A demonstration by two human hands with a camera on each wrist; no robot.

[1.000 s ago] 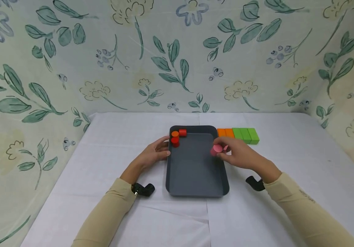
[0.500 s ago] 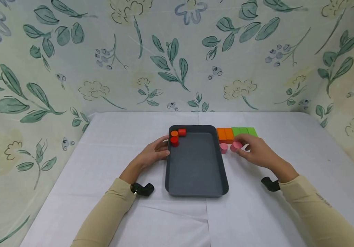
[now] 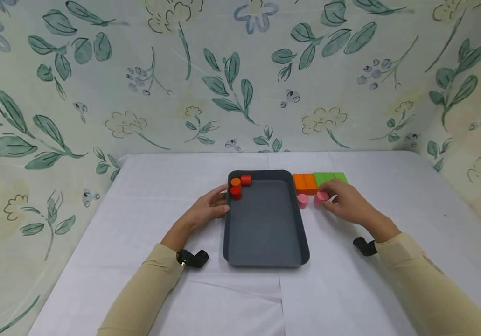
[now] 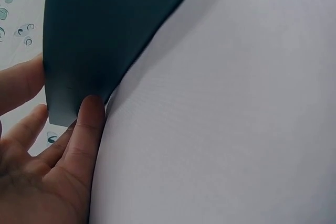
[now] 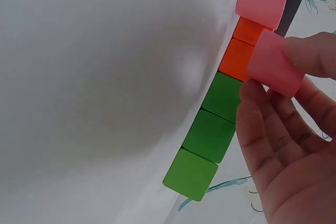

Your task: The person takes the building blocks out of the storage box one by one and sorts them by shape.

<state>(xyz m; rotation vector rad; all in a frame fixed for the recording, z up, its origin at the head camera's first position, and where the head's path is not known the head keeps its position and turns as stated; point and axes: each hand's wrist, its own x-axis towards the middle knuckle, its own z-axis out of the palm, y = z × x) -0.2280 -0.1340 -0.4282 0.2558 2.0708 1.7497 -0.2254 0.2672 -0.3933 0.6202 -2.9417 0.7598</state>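
Observation:
A dark grey tray [image 3: 265, 228] lies on the white-covered table. My left hand [image 3: 204, 211] rests against its left side; in the left wrist view the thumb and fingers touch the outer wall. My right hand [image 3: 349, 202] pinches a pink cylinder [image 5: 275, 62] between thumb and fingers, in front of the green blocks. Just left of it, apart from it, a second pink cylinder [image 3: 303, 201] stands by the tray's right edge. Inside the tray's far left corner are two red cylinders, one at the back [image 3: 246, 180] and one nearer [image 3: 235, 192], and an orange cylinder [image 3: 235, 182].
Two orange blocks [image 3: 304, 184] stand in a row beside the tray's far right corner. Several green blocks [image 5: 190, 174] continue that row to the right, partly hidden by my right hand in the head view. Behind the table hangs a floral cloth [image 3: 240, 93].
My right hand has moved right from above the tray's right rim, carrying the pink cylinder past the other one. Over the last half second it has hardly moved. The left hand stays put.

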